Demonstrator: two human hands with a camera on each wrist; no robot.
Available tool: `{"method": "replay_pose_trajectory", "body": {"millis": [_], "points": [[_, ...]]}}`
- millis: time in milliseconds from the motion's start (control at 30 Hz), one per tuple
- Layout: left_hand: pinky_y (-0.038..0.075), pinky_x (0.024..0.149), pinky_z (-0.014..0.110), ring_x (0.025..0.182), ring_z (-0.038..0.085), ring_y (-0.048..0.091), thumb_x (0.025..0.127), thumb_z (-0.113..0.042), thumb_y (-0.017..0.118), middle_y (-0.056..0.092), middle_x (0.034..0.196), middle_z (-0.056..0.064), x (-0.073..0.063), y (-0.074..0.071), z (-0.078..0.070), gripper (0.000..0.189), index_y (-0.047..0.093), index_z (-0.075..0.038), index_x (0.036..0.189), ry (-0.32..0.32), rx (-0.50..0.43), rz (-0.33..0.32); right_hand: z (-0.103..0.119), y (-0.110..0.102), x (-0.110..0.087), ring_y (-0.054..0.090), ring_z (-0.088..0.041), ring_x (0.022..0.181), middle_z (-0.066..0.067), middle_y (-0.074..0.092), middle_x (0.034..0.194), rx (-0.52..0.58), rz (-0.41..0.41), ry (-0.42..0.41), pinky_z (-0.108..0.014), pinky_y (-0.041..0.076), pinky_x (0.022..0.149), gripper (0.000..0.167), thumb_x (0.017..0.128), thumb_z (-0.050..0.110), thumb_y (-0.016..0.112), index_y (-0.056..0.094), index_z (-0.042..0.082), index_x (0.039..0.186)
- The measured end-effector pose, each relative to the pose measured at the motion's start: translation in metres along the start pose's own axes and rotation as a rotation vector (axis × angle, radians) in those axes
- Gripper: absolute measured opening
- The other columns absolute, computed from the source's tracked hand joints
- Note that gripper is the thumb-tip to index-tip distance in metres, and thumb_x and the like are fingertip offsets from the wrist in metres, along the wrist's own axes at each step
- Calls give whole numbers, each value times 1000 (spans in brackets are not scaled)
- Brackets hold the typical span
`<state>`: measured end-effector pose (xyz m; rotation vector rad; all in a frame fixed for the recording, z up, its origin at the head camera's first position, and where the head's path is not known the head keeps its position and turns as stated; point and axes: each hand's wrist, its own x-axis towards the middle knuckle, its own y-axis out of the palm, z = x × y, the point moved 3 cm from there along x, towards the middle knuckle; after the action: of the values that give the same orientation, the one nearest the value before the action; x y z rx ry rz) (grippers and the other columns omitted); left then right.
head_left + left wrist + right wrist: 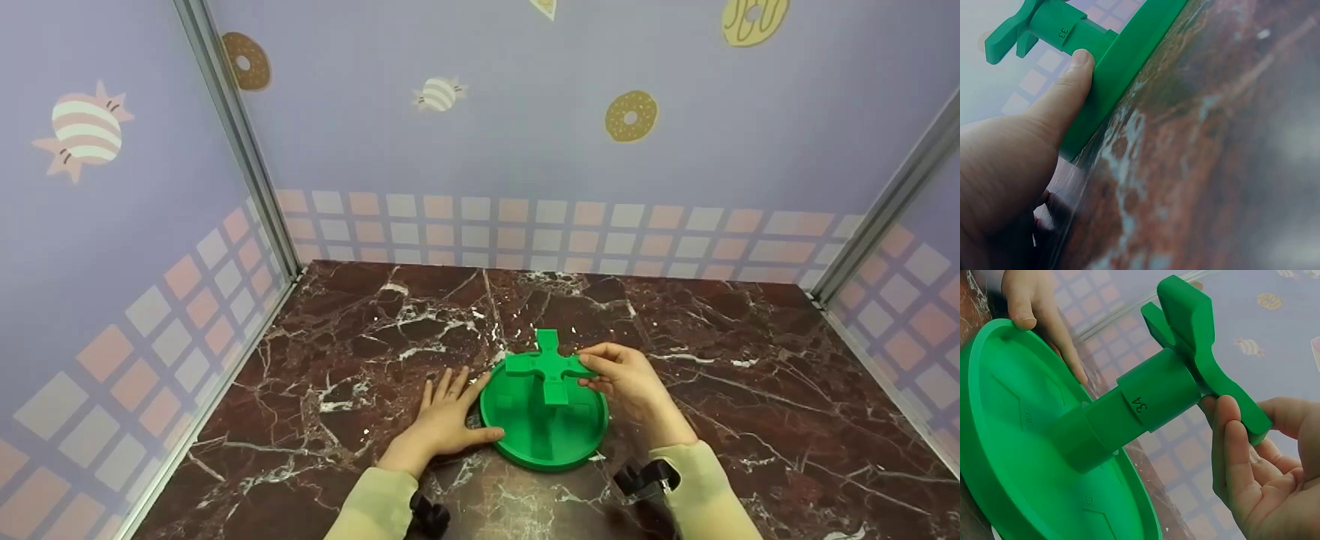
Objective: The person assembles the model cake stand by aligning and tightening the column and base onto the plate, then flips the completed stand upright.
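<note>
A round green dish with a raised rim lies on the table. From its middle rises a green post, marked 34 in the right wrist view and 33 in the left wrist view. On top sits a green four-armed cross piece. My right hand pinches the cross's right arm between thumb and fingers. Beside the dish, my left hand lies with its fingers spread, and its thumb touches the rim. Whether the cross and post are one piece cannot be told.
Dark red marble-patterned table surrounds the dish, with small white specks behind it. Lilac panels with printed sweets and squares enclose the back and sides, joined by metal corner posts. Each wrist wears a black strap mount.
</note>
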<state>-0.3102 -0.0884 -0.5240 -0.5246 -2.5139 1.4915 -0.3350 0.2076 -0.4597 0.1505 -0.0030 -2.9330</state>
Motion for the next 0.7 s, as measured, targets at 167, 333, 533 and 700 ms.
{"method": "replay_pose_trajectory", "body": {"millis": [167, 333, 533, 700], "points": [[1, 126, 70, 160, 46, 5, 87, -72, 66, 16, 172, 19, -1, 0, 0, 101, 25, -24, 166, -1, -8, 3, -1, 1, 0, 72, -9, 69, 1, 67, 86, -2, -3, 11, -18, 60, 65, 18, 101, 9, 65, 69, -2, 114], [0, 126, 70, 160, 46, 4, 88, -70, 66, 16, 173, 19, -2, 0, -1, 99, 25, -24, 166, -5, -23, 9, 0, 1, -1, 72, -11, 69, 0, 65, 87, 8, 22, 33, -22, 62, 69, 7, 101, 8, 65, 71, 6, 104], [1, 126, 70, 160, 46, 5, 87, -71, 66, 16, 172, 19, -1, 0, -1, 100, 26, -24, 165, 0, -16, 2, 2, -1, -5, 73, -12, 72, 0, 65, 90, -6, 69, 40, -23, 62, 70, 6, 100, 8, 64, 70, 6, 101], [1, 126, 70, 160, 46, 5, 87, -72, 66, 16, 172, 19, -1, 0, 0, 101, 26, -24, 166, -4, -14, 4, 2, -2, -6, 67, -9, 66, 0, 61, 90, -22, 113, 53, -26, 64, 74, 6, 101, 10, 64, 69, 6, 102]]}}
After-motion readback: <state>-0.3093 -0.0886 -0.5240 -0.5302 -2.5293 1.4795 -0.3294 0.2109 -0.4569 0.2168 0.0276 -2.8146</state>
